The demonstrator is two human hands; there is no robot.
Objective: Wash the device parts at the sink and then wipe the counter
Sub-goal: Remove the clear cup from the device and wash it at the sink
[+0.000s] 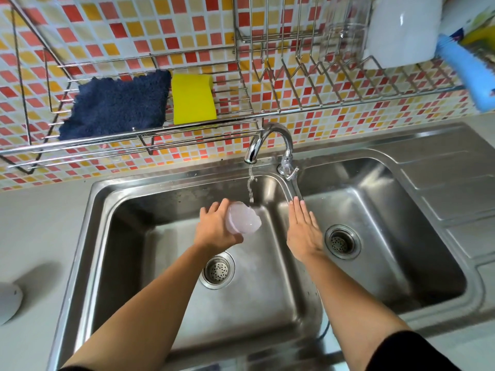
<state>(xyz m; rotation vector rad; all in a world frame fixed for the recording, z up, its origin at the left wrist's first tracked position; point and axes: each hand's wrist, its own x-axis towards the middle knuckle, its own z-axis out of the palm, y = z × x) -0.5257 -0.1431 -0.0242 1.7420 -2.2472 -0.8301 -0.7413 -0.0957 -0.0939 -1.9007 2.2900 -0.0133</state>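
Observation:
My left hand [215, 227] grips a clear, cup-like device part [242, 220] over the left basin of the steel double sink [88, 228]. The part is tilted on its side, its mouth toward the thin stream of water running from the chrome tap [267, 141]. My right hand [304, 231] hovers flat with straight fingers over the divider between the two basins, holding nothing. A white rounded device piece [9, 302] lies on the grey counter [40, 223] at the far left edge.
A wire rack [241, 121] on the tiled wall holds a dark blue cloth [115, 105] and a yellow sponge [193, 100]. To the right it carries a white dish [401, 33], a clear glass [345, 30] and a blue brush [474, 79]. Each basin has a drain strainer.

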